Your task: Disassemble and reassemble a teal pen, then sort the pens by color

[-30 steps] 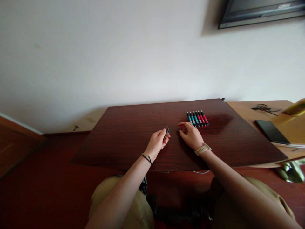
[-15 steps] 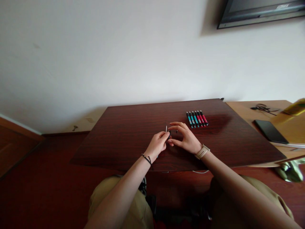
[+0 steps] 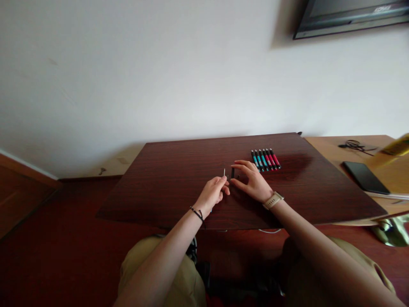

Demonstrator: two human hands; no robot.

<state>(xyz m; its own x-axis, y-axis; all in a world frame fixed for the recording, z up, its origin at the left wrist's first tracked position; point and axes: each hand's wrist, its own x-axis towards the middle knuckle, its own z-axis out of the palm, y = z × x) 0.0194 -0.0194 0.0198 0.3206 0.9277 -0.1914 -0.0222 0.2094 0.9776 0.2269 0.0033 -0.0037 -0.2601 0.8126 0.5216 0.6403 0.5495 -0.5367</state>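
Between the thumb and fingers of my left hand [image 3: 214, 190] is a thin pale pen refill [image 3: 224, 172], its tip pointing up; the rest of it is hidden in the grip. Just to the right, my right hand [image 3: 252, 181] pinches a short black pen part [image 3: 233, 172] upright between thumb and fingertips. A small gap separates the two pieces. A tiny dark piece [image 3: 238, 176] shows near the right palm, too small to name. Beyond my right hand, several pens [image 3: 266, 160] with teal or pink grips lie side by side in a row on the dark wooden table [image 3: 179, 170].
A lighter wooden table [image 3: 329, 149] adjoins on the right, holding a black phone [image 3: 366, 177], a coiled black cable [image 3: 354, 146] and a yellow object [image 3: 396, 146]. A white wall [image 3: 191, 76] rises behind, with a screen [image 3: 354, 19] mounted at upper right.
My hands have moved apart. The black pen part, earlier at my left fingertips, has come away in my right hand, while the pale refill stays in my left.
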